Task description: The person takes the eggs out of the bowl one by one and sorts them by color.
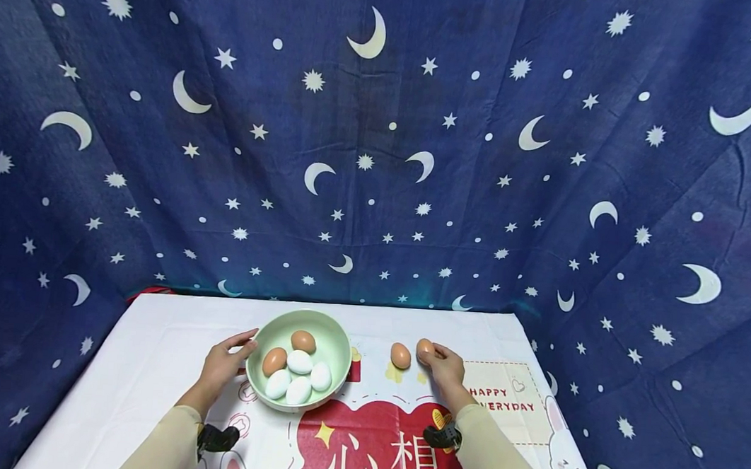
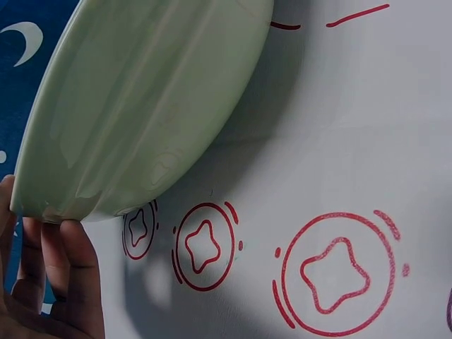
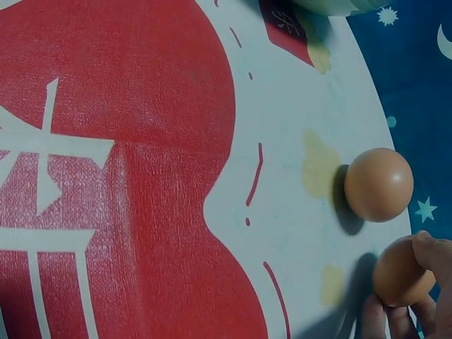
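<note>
My left hand grips the left rim of a pale green bowl, with the thumb at the rim and the fingers against its outer side in the left wrist view. Inside the bowl lie several white eggs and two brown eggs, one near the back and one at the left. My right hand pinches a brown egg between thumb and fingers, to the right of the bowl. Just left of it, another brown egg lies on the tablecloth.
The white tablecloth carries red printed patterns and lettering. Behind and beside the table hangs a dark blue curtain with moons and stars. Dark wrist devices sit on both forearms, over beige sleeves.
</note>
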